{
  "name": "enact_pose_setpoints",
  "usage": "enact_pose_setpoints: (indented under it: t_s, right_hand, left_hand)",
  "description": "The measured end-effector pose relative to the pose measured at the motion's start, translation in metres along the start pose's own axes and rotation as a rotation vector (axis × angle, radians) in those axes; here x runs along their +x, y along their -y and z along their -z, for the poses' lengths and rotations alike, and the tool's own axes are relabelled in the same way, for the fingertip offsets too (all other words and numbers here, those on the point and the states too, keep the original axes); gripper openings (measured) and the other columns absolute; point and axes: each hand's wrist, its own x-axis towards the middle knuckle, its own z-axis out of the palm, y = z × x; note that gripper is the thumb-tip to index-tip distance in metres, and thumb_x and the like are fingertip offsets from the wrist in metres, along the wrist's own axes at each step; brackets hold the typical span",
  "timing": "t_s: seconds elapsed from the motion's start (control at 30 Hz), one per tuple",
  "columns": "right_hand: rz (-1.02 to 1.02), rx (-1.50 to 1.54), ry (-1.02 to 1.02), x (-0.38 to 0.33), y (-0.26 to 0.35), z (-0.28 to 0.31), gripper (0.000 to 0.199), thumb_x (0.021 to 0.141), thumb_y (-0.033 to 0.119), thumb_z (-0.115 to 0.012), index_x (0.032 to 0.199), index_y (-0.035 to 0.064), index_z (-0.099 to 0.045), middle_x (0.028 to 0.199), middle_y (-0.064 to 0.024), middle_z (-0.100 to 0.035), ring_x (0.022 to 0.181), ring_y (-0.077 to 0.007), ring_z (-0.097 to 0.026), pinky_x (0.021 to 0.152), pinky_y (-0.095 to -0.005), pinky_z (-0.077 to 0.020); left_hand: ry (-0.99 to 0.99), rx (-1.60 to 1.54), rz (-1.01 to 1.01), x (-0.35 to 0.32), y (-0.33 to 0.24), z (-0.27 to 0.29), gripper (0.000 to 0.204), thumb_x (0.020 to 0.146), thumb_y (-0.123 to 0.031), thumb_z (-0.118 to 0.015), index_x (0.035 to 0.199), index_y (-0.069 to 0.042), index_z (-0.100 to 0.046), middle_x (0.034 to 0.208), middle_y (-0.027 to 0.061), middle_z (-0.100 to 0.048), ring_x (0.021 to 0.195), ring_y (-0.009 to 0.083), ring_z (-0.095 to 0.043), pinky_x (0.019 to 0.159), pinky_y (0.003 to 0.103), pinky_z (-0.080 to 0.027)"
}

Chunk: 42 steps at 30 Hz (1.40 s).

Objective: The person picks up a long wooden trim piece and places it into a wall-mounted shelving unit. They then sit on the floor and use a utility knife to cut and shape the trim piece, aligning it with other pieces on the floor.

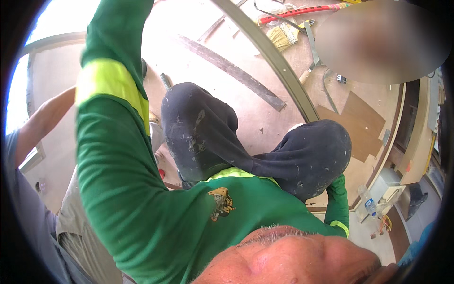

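My left arm (116,142), in a green sleeve with a yellow band, reaches up past the top edge, so my left hand is out of the picture. On the right, my right arm (336,201) passes behind my bent knee (317,151), and that hand does not show. Between and beyond my knees, a long metal bar (272,49) slants from the top edge down to my right knee. A worn flat strip (231,71) lies on the floor beside it. What either hand touches is hidden.
A wide brush (283,37), a red bar-shaped tool (302,12) and brown board pieces (362,123) lie on the floor. Another person's forearm (47,116) is close on my left. A plastic bottle (370,206) stands by a pale box (385,187) at right.
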Motion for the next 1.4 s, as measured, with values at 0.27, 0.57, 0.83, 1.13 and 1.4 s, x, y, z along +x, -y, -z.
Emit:
enact_pose_setpoints:
  t_s: [0.27,0.57,0.83,1.13,1.4]
  right_hand:
    - [0.129,-0.128,0.177,0.035,-0.007,-0.023,0.052,0.091,0.035,-0.074,0.13,0.0028,-0.058,0.105,-0.0133,-0.071,0.098,-0.0257,-0.07,0.085,-0.0361,-0.0533]
    - [0.144,-0.194,0.191,0.032,-0.008,-0.027,0.055,0.091,0.036,-0.075,0.131,0.0037,-0.057,0.109,-0.0158,-0.072,0.101,-0.0296,-0.071,0.087,-0.0387,-0.054]
    - [0.078,-0.201,0.09,-0.008,-0.008,-0.013,0.056,0.091,0.037,-0.076,0.132,0.004,-0.057,0.11,-0.0166,-0.072,0.102,-0.031,-0.071,0.087,-0.0398,-0.054]
    - [0.004,-0.152,-0.014,-0.045,-0.019,0.006,0.058,0.09,0.038,-0.076,0.132,0.0044,-0.056,0.111,-0.0175,-0.071,0.103,-0.0327,-0.071,0.087,-0.041,-0.0541]
    - [0.012,-0.149,-0.008,-0.046,-0.032,0.015,0.059,0.09,0.039,-0.077,0.133,0.0047,-0.055,0.112,-0.0183,-0.071,0.103,-0.0341,-0.071,0.088,-0.0421,-0.0541]
  left_hand:
    - [-0.322,-0.25,0.393,-0.401,-0.023,-0.194,0.018,0.095,-0.012,-0.071,0.11,-0.004,-0.066,0.104,0.0134,-0.069,0.097,0.0278,-0.065,0.086,0.041,-0.052]
    - [-0.011,0.055,0.463,-0.455,-0.086,-0.264,0.058,0.091,-0.039,-0.075,0.138,-0.009,-0.057,0.144,0.0184,-0.05,0.136,0.0424,-0.044,0.109,0.057,-0.038]
    - [0.146,0.075,0.072,-0.379,-0.013,-0.254,0.033,0.086,-0.024,-0.076,0.118,-0.015,-0.071,0.119,0.0118,-0.06,0.109,0.0344,-0.056,0.09,0.047,-0.05]
    - [0.695,0.12,0.005,-0.258,0.026,-0.29,0.005,0.092,-0.012,-0.068,0.095,-0.011,-0.072,0.091,0.0105,-0.068,0.089,0.03,-0.069,0.088,0.043,-0.056]
    - [-0.123,-1.688,0.004,0.016,0.016,-0.263,0.075,0.096,0.001,-0.062,0.16,-0.003,-0.023,0.153,0.0231,-0.042,0.125,0.0355,-0.058,0.106,0.045,-0.053]
